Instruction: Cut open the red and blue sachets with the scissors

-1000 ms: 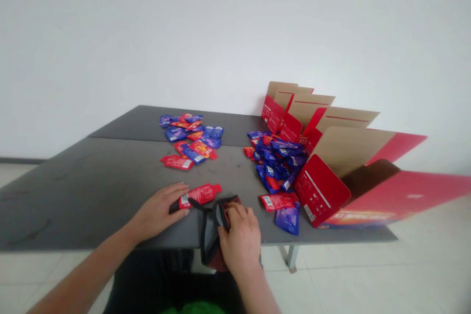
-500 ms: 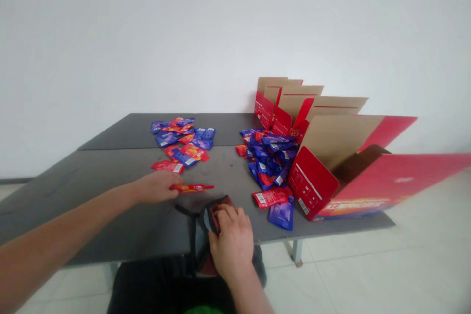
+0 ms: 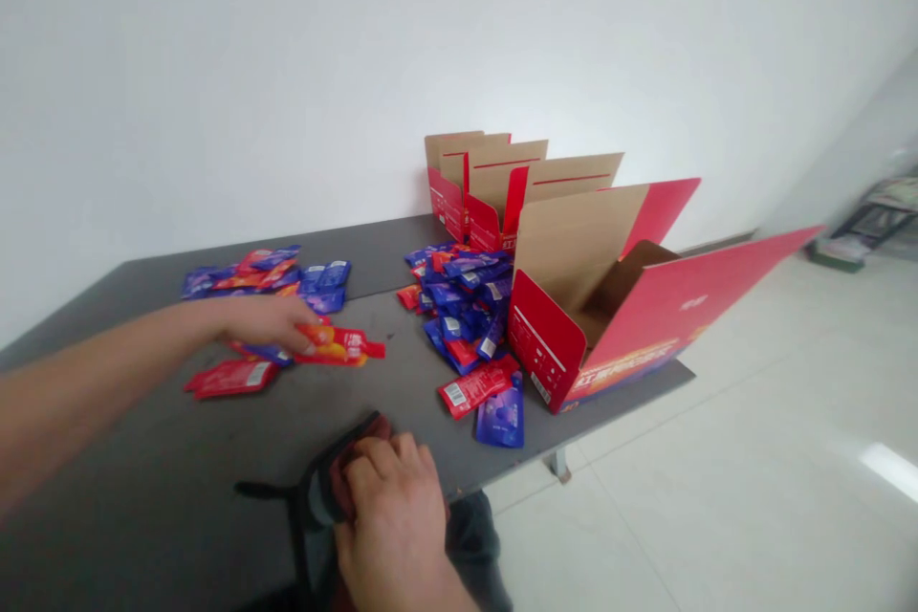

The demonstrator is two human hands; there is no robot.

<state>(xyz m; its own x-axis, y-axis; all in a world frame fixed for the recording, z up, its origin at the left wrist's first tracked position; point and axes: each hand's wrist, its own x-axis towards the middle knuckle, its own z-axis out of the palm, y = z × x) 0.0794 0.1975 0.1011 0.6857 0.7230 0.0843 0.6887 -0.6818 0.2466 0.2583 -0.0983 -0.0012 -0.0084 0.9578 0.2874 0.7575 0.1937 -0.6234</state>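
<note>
My left hand (image 3: 267,317) is closed on one end of a red sachet (image 3: 344,347) with orange print, its flat face showing above the table. Beneath and beside that hand lie a partly hidden blue sachet (image 3: 267,354) and a red sachet (image 3: 233,378). At the table's front edge my right hand (image 3: 394,507) has its fingers curled over a dark red and grey fabric item (image 3: 331,483) with a black strap. Its exact kind is unclear, and the fingertips are partly hidden in it.
A heap of blue and red sachets (image 3: 466,296) stands beside an open red cardboard box (image 3: 549,335). More open boxes (image 3: 484,177) line up behind it. A smaller group of sachets (image 3: 248,270) lies at the far left of the grey table (image 3: 387,311).
The view has turned right, shifting everything leftward. The red sachet in my left hand has gone from edge-on to showing its face. My right hand stays on the fabric item.
</note>
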